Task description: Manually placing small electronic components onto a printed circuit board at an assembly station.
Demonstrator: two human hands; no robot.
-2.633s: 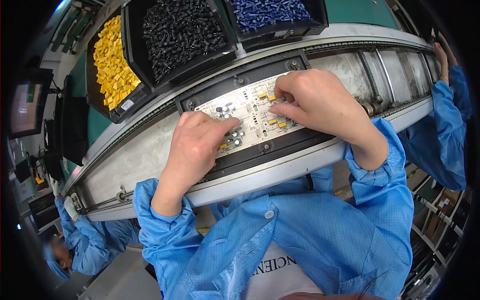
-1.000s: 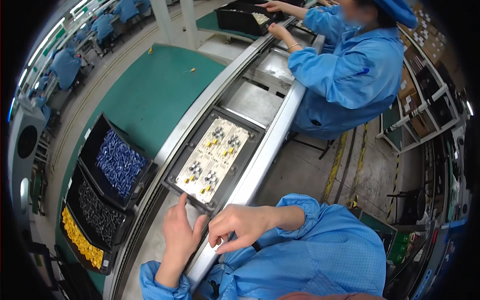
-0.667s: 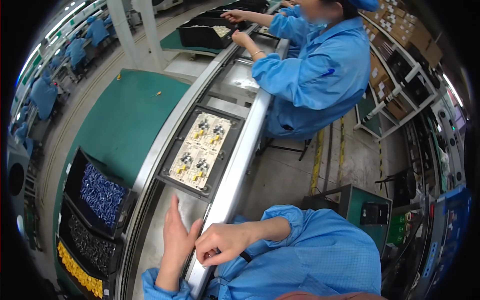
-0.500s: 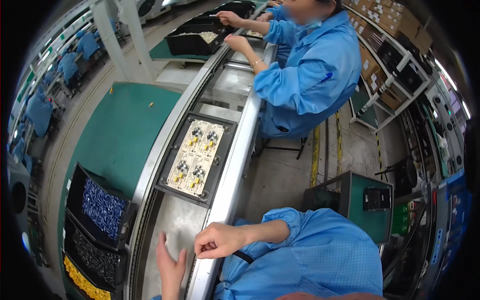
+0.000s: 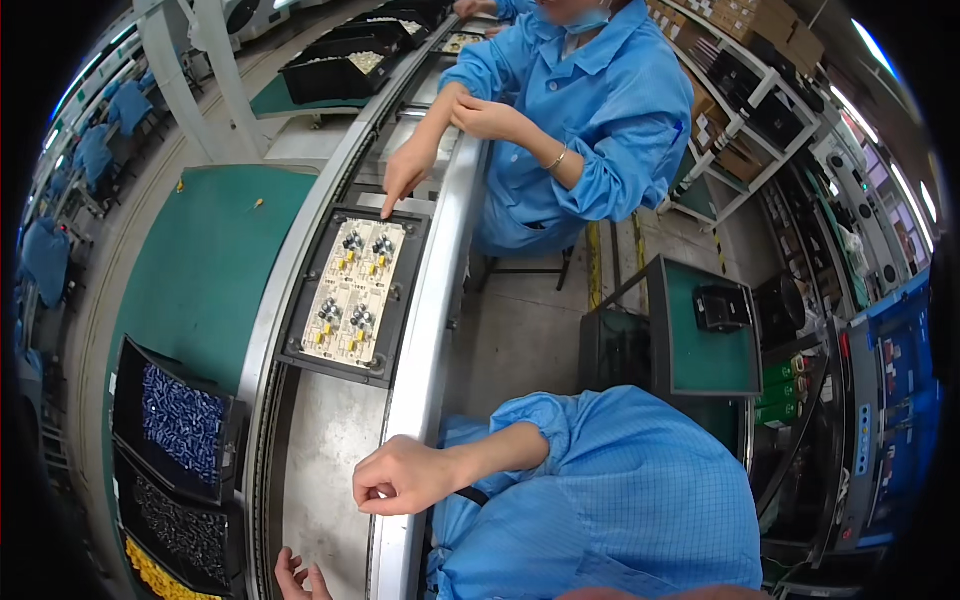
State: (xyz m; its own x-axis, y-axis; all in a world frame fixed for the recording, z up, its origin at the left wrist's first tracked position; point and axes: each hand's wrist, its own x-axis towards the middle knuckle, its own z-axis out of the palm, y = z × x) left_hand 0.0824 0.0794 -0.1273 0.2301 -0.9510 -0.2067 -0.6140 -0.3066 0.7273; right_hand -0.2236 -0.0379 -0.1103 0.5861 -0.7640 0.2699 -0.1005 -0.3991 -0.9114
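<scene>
Looks like passing on the circuit board [image 5: 350, 288], inside the black tray [image 5: 402, 290]. At the tray's far end, a co-worker's hand [image 5: 410, 166]. Nearer than the tray, curled right hand [image 5: 402, 477], spread left hand [image 5: 299, 581], seemingly empty. Next, probably keep clear.

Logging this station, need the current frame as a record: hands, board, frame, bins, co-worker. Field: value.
left hand: at lower picture edge, partly cut off, fingers parted, nothing seen in it
right hand: over near rail, fingers curled; small contents can't be ruled out
board: cream, four clusters of small parts, seated in black frame
black frame: on conveyor, apart from both hands
bins: blue parts, black parts, yellow parts, left of conveyor
co-worker's hand: finger extended to board's far end
</scene>
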